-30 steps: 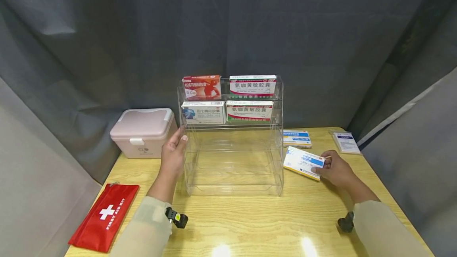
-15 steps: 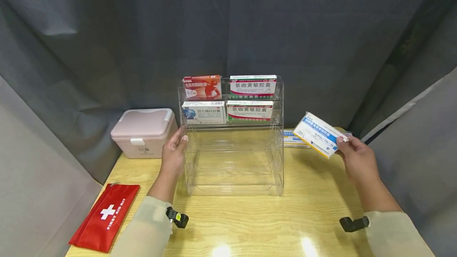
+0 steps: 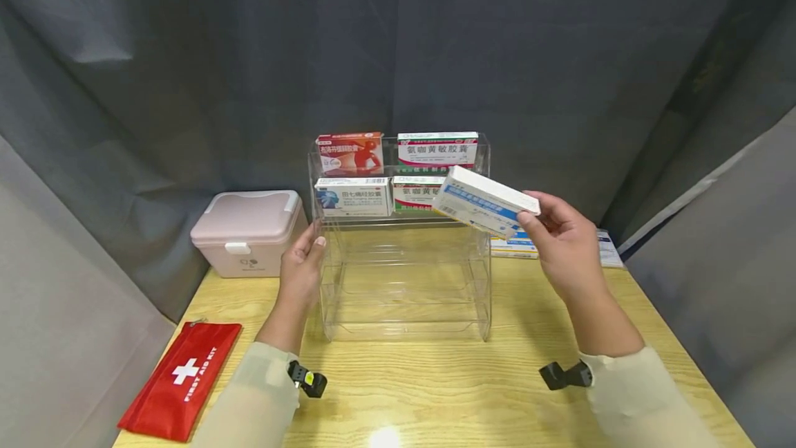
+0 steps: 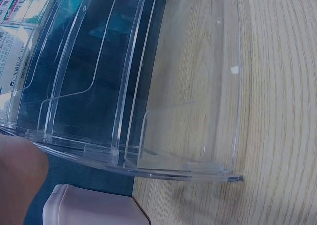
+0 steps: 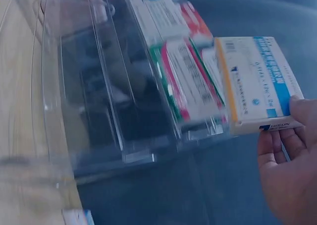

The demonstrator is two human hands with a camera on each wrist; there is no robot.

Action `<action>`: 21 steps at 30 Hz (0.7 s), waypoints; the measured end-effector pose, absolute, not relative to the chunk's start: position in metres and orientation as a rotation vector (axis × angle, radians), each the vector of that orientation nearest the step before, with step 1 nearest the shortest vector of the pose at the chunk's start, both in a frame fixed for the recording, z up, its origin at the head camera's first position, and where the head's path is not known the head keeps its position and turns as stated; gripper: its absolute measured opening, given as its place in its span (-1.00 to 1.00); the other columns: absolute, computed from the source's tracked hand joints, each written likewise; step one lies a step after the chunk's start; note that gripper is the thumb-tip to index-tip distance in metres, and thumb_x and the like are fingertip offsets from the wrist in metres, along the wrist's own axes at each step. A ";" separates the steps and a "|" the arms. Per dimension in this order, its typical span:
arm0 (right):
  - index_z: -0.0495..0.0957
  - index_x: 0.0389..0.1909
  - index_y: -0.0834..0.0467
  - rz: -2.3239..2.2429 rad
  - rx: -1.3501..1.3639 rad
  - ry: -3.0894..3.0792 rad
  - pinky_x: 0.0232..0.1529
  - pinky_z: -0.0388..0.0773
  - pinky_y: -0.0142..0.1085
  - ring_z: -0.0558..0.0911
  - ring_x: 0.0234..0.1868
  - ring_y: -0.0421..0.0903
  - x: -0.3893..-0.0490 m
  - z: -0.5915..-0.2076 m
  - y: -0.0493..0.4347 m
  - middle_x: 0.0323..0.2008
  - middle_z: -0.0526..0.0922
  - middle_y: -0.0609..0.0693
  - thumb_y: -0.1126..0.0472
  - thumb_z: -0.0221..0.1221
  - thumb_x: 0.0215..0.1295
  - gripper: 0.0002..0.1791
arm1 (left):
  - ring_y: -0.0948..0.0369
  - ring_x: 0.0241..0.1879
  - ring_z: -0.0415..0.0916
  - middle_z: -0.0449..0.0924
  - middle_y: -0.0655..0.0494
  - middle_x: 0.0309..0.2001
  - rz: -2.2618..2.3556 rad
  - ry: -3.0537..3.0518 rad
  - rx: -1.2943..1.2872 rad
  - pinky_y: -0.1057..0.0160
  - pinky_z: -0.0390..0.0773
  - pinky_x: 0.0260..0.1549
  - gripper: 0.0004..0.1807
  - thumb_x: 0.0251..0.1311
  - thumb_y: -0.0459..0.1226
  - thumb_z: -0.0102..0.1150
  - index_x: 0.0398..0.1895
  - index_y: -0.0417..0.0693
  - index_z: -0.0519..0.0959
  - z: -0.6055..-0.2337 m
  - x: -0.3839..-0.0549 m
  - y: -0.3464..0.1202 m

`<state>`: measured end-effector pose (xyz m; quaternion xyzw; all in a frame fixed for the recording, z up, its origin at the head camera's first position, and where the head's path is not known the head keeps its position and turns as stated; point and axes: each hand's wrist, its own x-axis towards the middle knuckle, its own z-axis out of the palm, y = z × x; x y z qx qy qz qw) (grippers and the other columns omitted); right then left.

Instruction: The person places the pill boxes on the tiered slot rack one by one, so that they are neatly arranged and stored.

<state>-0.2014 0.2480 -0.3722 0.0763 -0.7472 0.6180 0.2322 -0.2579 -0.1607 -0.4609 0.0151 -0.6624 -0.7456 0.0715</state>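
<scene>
My right hand [image 3: 567, 244] pinches the right end of a white and blue medicine box [image 5: 257, 81] with a yellow edge. In the head view this box is tilted, in front of the right side of a clear acrylic display rack [image 3: 404, 289]. It partly covers a green, red and white medicine box [image 3: 413, 196] on the second tier. My left hand [image 3: 301, 265] grips the rack's left side, thumb in front. Also on the second tier is a white-blue box [image 3: 354, 198]. The top tier holds a red box [image 3: 351, 154] and a green, red and white box [image 3: 438, 151].
A pink lidded case [image 3: 249, 234] stands left of the rack. Nearer on the left lies a red first aid pouch [image 3: 183, 379]. Behind the right hand, a blue-white box [image 3: 513, 247] and a white pack [image 3: 609, 251] lie on the wooden table [image 3: 404, 393]. Dark curtain hangs behind.
My right hand has lifted the white and blue box from the table and carried it left to the rack, tilting it. The left hand stays on the rack.
</scene>
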 end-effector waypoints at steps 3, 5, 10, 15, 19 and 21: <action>0.66 0.31 0.24 1.568 0.279 -2.155 -0.17 0.67 -0.62 0.74 -0.11 -0.39 -0.208 -0.370 0.223 0.04 0.83 -0.03 0.27 0.33 0.55 -0.61 | 0.09 0.74 0.07 0.21 0.14 0.73 -2.245 -1.994 0.055 0.06 0.12 0.74 -0.44 0.70 -0.30 0.02 0.68 -0.01 0.33 -0.462 -0.259 -0.162; 0.66 0.33 0.22 1.568 0.314 -2.192 -0.09 0.71 -0.60 0.78 -0.04 -0.32 -0.212 -0.369 0.205 0.13 0.81 0.14 0.26 0.32 0.56 -0.61 | 0.09 0.74 0.06 0.21 0.14 0.73 -2.247 -1.997 0.056 0.06 0.12 0.74 -0.44 0.70 -0.29 0.02 0.68 0.00 0.33 -0.462 -0.259 -0.162; 0.61 0.44 0.10 1.514 0.363 -2.336 0.16 0.79 -0.35 0.79 0.18 0.00 -0.222 -0.379 0.163 0.24 0.73 0.19 0.21 0.30 0.59 -0.54 | 0.09 0.74 0.07 0.22 0.15 0.72 -2.240 -1.999 0.059 0.06 0.12 0.74 -0.44 0.70 -0.29 0.02 0.68 0.02 0.33 -0.464 -0.259 -0.163; 0.61 0.42 0.10 1.471 0.356 -2.414 0.17 0.83 -0.05 0.79 0.20 0.13 -0.232 -0.395 0.130 0.18 0.74 0.17 0.21 0.31 0.58 -0.55 | 0.08 0.74 0.07 0.21 0.15 0.72 -2.252 -1.980 0.038 0.06 0.12 0.74 -0.44 0.70 -0.30 0.02 0.68 -0.01 0.33 -0.464 -0.259 -0.162; 0.61 0.41 0.14 1.474 0.336 -2.441 0.18 0.83 -0.10 0.79 0.20 0.14 -0.243 -0.409 0.115 0.15 0.73 0.17 0.22 0.30 0.59 -0.56 | 0.08 0.74 0.07 0.22 0.14 0.72 -2.259 -1.966 0.036 0.07 0.12 0.74 -0.44 0.70 -0.30 0.02 0.68 -0.02 0.33 -0.463 -0.258 -0.160; 0.60 0.42 0.15 1.459 0.322 -2.456 0.19 0.82 -0.13 0.78 0.20 0.13 -0.248 -0.416 0.109 0.15 0.71 0.16 0.21 0.29 0.60 -0.55 | 0.08 0.74 0.07 0.22 0.13 0.72 -2.262 -1.961 0.039 0.07 0.12 0.74 -0.44 0.70 -0.31 0.02 0.68 -0.02 0.33 -0.463 -0.259 -0.160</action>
